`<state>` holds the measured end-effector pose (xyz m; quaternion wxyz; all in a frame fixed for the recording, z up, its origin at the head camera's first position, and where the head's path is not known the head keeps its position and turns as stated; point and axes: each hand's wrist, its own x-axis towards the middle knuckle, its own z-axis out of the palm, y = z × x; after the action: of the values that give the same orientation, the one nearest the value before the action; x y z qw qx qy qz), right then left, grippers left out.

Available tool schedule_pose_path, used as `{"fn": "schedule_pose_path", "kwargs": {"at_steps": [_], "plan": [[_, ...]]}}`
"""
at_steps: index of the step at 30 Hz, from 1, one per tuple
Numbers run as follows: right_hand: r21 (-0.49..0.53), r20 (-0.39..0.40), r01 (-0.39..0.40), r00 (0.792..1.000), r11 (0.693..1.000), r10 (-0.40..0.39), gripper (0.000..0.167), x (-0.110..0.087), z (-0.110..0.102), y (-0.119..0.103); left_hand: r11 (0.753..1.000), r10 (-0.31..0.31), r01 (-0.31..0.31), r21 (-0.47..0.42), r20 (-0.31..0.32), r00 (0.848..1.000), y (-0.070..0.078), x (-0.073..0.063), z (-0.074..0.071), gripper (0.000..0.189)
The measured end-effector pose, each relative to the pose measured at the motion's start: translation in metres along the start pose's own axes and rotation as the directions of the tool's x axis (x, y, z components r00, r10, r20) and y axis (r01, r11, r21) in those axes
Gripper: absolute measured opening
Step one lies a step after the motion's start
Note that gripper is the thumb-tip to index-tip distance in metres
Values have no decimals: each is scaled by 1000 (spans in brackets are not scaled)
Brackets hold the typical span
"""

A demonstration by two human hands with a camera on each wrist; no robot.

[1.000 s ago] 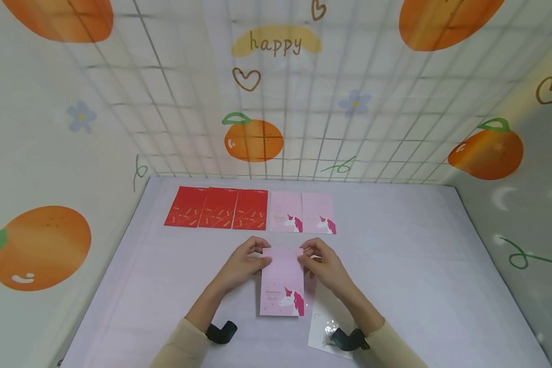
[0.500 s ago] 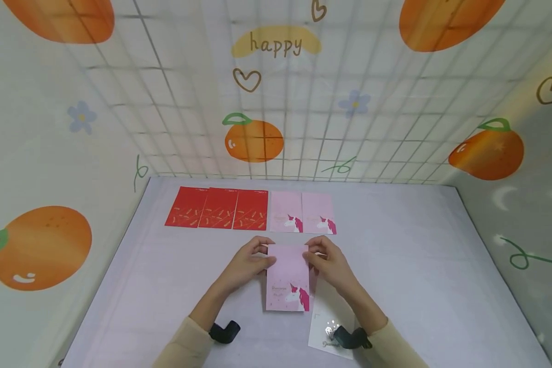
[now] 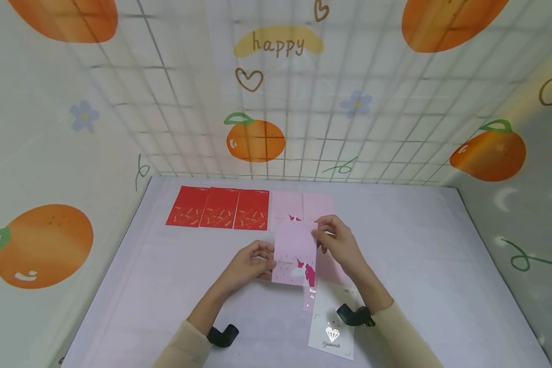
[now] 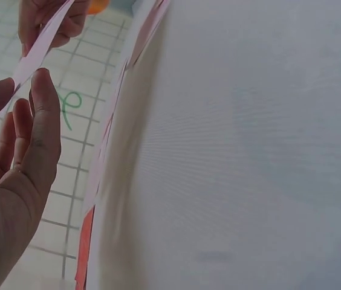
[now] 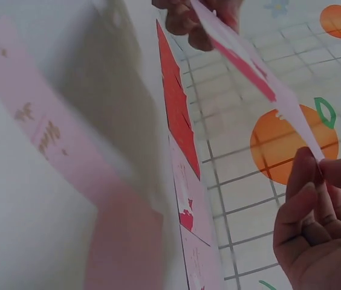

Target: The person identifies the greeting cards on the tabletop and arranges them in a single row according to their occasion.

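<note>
A pink card with a white-and-magenta unicorn is held above the white table between both hands. My left hand pinches its lower left edge, thumb in front and fingers behind. At its upper right corner, my right hand grips it between thumb and fingers. Seen nearly edge-on, the card spans both hands in the right wrist view. Its upper part overlaps two pink unicorn cards lying in the back row. Under the right forearm lie another pink piece and a white card printed with a diamond.
Three red cards with gold marks lie side by side at the left of the back row, edges nearly touching the pink ones. Behind the table hangs a fabric backdrop with orange fruit prints over a wire grid.
Both hands have raised the pink card and shifted it toward the back row, the right hand farther than the left. More of the white card and the pink piece beneath now shows.
</note>
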<state>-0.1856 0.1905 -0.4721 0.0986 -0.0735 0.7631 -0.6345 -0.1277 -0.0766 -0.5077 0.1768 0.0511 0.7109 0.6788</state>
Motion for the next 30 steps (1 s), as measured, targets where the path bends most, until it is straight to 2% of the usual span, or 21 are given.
{"fn": "schedule_pose_path", "kwargs": {"at_steps": [10, 21, 30], "plan": [[43, 1, -12, 1000, 999, 12, 25, 1, -1, 1, 1000, -5, 5, 20, 20, 1000, -3, -3, 0, 32], [40, 10, -10, 1000, 999, 10, 28, 1, -1, 5, 1000, -11, 13, -20, 61, 998, -5, -2, 0, 29], [79, 40, -37, 999, 996, 34, 37, -6, 3, 14, 997, -4, 10, -71, 89, 996, -9, -3, -4, 27]]}}
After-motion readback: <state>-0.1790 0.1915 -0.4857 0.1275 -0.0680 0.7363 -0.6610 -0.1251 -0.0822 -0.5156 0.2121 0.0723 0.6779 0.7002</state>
